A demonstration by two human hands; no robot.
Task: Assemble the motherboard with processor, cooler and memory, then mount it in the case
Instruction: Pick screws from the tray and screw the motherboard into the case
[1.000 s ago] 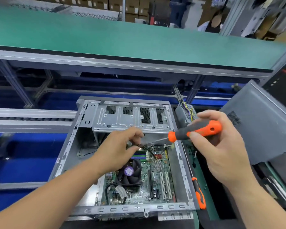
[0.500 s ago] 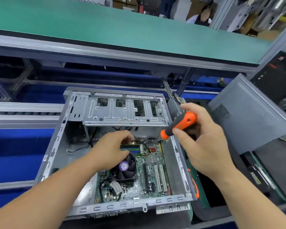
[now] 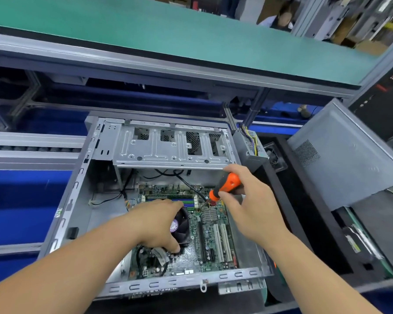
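Observation:
An open grey computer case (image 3: pixel 77 200) lies on its side with the green motherboard (image 3: pixel 211 245) inside. The black cooler fan (image 3: pixel 182 227) with a purple label sits on the board, and memory sticks (image 3: pixel 168 198) lie just beyond it. My left hand (image 3: pixel 157 225) rests over the cooler, fingers curled around its near side. My right hand (image 3: pixel 250 207) grips an orange and black screwdriver (image 3: pixel 225 185), whose tip touches the board right of the cooler, near a small heatsink (image 3: pixel 210 215).
A metal drive cage (image 3: pixel 173 148) spans the far end of the case. A grey side panel (image 3: pixel 349 159) leans at the right, with a power supply (image 3: pixel 250 141) beside the case. A green shelf (image 3: pixel 191 37) runs overhead. Another person sits far behind.
My left hand moved back from the screw spot onto the cooler. My right hand brought the screwdriver down so its tip meets the board.

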